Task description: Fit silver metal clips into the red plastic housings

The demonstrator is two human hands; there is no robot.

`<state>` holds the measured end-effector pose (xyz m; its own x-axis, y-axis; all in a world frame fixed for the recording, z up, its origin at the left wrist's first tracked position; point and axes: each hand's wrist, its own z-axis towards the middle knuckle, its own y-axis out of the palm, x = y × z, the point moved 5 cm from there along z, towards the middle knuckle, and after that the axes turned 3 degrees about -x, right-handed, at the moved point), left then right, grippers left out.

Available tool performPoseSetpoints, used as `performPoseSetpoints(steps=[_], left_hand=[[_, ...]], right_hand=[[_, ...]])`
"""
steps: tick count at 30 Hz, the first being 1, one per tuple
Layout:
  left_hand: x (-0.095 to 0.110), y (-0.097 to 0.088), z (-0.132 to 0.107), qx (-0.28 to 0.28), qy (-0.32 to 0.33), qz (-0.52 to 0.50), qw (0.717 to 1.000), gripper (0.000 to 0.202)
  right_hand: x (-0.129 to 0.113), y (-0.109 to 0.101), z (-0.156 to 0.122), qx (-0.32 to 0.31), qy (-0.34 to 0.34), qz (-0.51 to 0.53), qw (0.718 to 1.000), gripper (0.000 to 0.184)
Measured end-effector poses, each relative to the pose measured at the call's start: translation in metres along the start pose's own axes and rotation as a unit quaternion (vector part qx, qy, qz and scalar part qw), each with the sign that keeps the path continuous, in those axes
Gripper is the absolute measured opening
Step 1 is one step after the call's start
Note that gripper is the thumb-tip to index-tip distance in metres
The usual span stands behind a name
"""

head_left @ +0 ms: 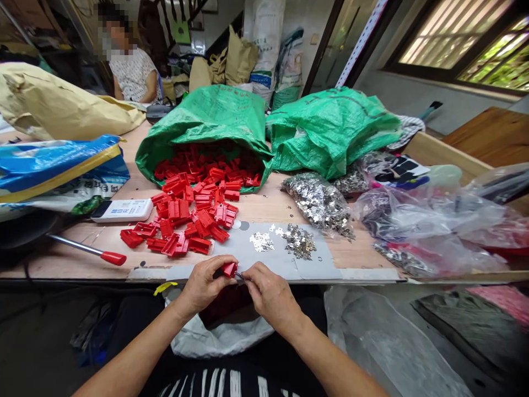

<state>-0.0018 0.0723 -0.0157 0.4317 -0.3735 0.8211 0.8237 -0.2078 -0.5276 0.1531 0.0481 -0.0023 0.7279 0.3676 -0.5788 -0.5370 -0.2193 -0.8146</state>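
My left hand (208,285) pinches a small red plastic part (230,269) just over the table's front edge. Close against it, my right hand (268,291) has thumb and fingers closed on a thin dark metal piece (239,275), whose tip meets the red part; its exact kind is too small to tell. Beyond my hands lies a heap of red plastic parts (185,220), spilling from a green woven sack (206,118). Two small piles of metal pieces, one shiny (262,241) and one duller (301,242), rest on a grey sheet (235,253).
An open white bag (223,337) sits in my lap below the table edge. A clear bag of metal pieces (318,204) and another green sack (330,132) lie right. At left are a red-tipped lever (112,257) and a white box (123,210). A person (133,74) sits across the table.
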Motion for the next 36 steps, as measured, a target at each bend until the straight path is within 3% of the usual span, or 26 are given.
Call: performPoseSetpoints(steps=[6, 13, 36], left_hand=[[-0.001, 0.0, 0.0, -0.002, -0.001, -0.001, 1.0, 0.032], [0.001, -0.002, 0.0, -0.01, -0.02, -0.011, 1.0, 0.031], [-0.003, -0.001, -0.005, -0.014, 0.024, 0.02, 0.999, 0.035]], right_hand=[[-0.002, -0.001, 0.003, -0.008, 0.021, -0.003, 1.0, 0.018], [0.005, -0.012, 0.009, -0.01, -0.011, 0.072, 0.997, 0.013], [0.003, -0.004, 0.007, -0.037, 0.002, 0.035, 0.999, 0.015]])
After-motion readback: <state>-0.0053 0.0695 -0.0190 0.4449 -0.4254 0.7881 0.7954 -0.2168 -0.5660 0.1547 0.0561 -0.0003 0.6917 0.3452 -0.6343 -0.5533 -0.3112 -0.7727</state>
